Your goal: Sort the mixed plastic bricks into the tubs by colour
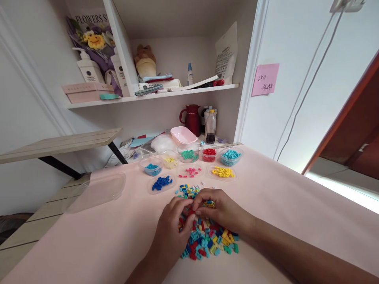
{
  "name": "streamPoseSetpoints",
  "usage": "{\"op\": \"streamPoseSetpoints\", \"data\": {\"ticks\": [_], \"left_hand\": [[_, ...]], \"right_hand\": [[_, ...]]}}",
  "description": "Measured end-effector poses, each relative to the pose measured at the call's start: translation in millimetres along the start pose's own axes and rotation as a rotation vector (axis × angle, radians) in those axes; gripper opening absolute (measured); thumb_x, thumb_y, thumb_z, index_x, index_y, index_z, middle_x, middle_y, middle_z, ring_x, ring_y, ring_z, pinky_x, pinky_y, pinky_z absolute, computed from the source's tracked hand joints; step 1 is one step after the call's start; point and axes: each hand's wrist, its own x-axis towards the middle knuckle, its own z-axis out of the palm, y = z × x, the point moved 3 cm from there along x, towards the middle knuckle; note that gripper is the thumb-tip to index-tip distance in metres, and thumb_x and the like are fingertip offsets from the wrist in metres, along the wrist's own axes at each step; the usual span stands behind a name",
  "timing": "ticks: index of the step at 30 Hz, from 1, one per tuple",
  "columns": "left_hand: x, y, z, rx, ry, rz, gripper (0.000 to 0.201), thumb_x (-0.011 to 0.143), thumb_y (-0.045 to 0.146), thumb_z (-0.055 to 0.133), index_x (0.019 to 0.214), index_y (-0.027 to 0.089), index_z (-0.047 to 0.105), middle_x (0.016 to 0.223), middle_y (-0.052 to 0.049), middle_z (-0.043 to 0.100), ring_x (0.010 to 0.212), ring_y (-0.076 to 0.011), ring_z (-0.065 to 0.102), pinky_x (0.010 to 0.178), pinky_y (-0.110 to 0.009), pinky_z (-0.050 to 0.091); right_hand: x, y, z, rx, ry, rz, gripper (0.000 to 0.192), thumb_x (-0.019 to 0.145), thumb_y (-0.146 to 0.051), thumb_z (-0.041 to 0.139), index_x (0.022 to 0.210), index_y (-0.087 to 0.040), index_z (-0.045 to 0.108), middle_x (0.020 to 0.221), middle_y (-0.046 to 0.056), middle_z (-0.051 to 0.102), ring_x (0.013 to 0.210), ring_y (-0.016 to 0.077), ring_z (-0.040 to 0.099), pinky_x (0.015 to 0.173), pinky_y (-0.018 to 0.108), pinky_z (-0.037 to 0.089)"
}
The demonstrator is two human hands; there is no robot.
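A heap of small mixed-colour bricks [207, 238] lies on the pink tabletop [281, 205] in front of me. My left hand [171, 225] and my right hand [220, 209] rest on top of the heap, fingertips meeting over a small red brick [191, 212]. Which hand pinches it is hard to tell. Beyond the heap stand several clear tubs and lids with sorted bricks: dark blue [161, 183], pink [190, 171], yellow [222, 172], green [189, 155], red [209, 154], light blue [231, 155].
An empty clear lid [97, 191] lies at the left. A pink basin [183, 135], dark red jug [192, 118] and bottle [210, 127] stand at the back. A wooden board [59, 144] juts out at left. Shelves above hold bottles and books.
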Motion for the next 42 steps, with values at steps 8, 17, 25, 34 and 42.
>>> {"op": "streamPoseSetpoints", "data": {"ticks": [8,17,25,34,42], "left_hand": [[-1.0,-1.2,0.3,0.072,0.030,0.005,0.020,0.083,0.018,0.053,0.102,0.023,0.058,0.094,-0.005,0.064,0.085,-0.0191,0.063,0.079,-0.033,0.050],[0.1,0.3,-2.4,0.080,0.073,-0.004,0.012,0.082,0.017,0.056,0.092,0.023,0.058,0.090,-0.003,0.065,0.080,-0.0173,0.063,0.075,-0.030,0.051],[-0.8,2.6,-4.6,0.145,0.104,0.055,0.015,0.083,0.014,0.055,0.093,0.023,0.062,0.087,-0.001,0.067,0.081,-0.0174,0.063,0.075,-0.032,0.051],[0.2,4.7,-9.2,0.181,0.159,0.011,0.011,0.085,0.021,0.057,0.088,0.023,0.068,0.083,-0.002,0.072,0.082,-0.0195,0.065,0.074,-0.032,0.052],[-0.5,4.9,-10.7,0.189,0.195,0.030,0.010,0.085,0.023,0.059,0.088,0.022,0.068,0.081,-0.002,0.072,0.078,-0.0188,0.066,0.072,-0.031,0.053]], "right_hand": [[-0.6,3.4,1.1,0.186,-0.017,0.104,0.006,0.077,-0.022,0.063,0.081,-0.019,0.067,0.077,0.000,0.067,0.070,0.0136,0.059,0.065,0.023,0.047],[-1.0,-2.6,-0.8,0.196,0.021,0.092,0.009,0.076,-0.022,0.066,0.083,-0.017,0.065,0.078,0.001,0.066,0.072,0.0142,0.059,0.066,0.024,0.048],[-0.4,1.3,0.3,0.180,0.034,0.052,0.012,0.078,-0.022,0.066,0.090,-0.019,0.067,0.081,0.001,0.068,0.075,0.0148,0.061,0.069,0.025,0.049],[-0.7,1.1,2.4,0.185,0.020,0.052,0.019,0.081,-0.026,0.063,0.099,-0.020,0.067,0.086,0.003,0.069,0.079,0.0162,0.063,0.073,0.028,0.052],[-1.2,1.0,3.7,0.155,0.074,0.029,0.016,0.079,-0.021,0.063,0.094,-0.020,0.067,0.083,0.002,0.068,0.077,0.0167,0.064,0.073,0.029,0.053]]}}
